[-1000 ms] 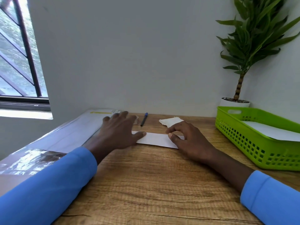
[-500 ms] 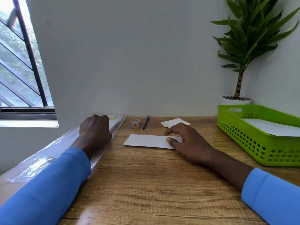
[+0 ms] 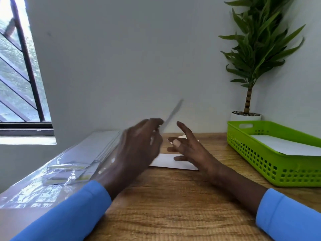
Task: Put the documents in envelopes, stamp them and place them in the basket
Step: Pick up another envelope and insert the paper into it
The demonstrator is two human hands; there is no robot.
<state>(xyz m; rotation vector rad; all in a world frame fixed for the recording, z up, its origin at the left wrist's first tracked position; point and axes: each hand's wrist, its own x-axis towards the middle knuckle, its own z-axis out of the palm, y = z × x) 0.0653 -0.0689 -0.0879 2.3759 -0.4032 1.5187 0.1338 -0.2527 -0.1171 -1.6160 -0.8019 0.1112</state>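
My left hand (image 3: pixel 139 146) is blurred in motion above the desk and pinches a white envelope (image 3: pixel 172 115) that tilts up to the right. My right hand (image 3: pixel 189 148) hovers with spread fingers just above a folded white document (image 3: pixel 166 162) lying flat on the wooden desk. A clear plastic pack of envelopes (image 3: pixel 73 164) lies along the left side. At the right stands the green basket (image 3: pixel 260 164), with a white envelope (image 3: pixel 286 146) inside it.
A potted plant (image 3: pixel 248 112) stands in the back right corner behind the basket. A crumpled white paper (image 3: pixel 182 136) lies behind my right hand. A window (image 3: pixel 19 75) is at the left, and the wall runs close behind the desk.
My left hand has come from the plastic pack to the middle of the desk, holding an envelope. My right hand has lifted off the document and spread its fingers.
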